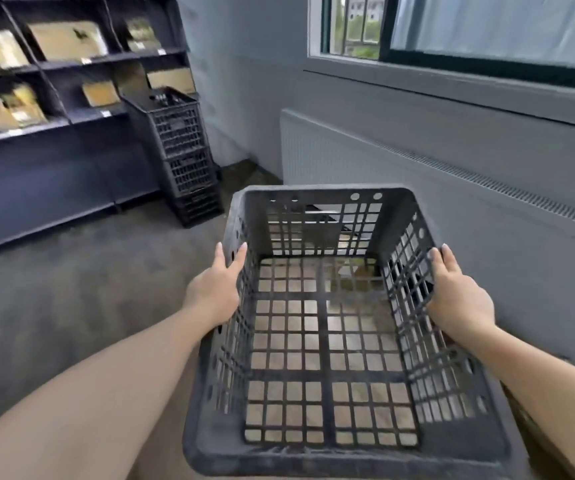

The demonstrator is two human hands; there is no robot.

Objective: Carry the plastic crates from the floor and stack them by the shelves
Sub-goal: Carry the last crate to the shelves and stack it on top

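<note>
I hold an empty dark grey plastic crate [327, 455] with lattice walls and floor in front of me, above the ground. My left hand [215, 289] grips its left rim and my right hand [455, 296] grips its right rim. A stack of three similar dark crates [180, 154] stands on the floor at the right end of the dark shelves [54, 157], well ahead and to the left of the held crate.
The shelves hold cardboard boxes [67, 39] on their upper levels. A grey wall with a radiator panel [365, 157] and a window [452, 29] runs along the right. Grey carpet floor [71, 289] lies between me and the stack.
</note>
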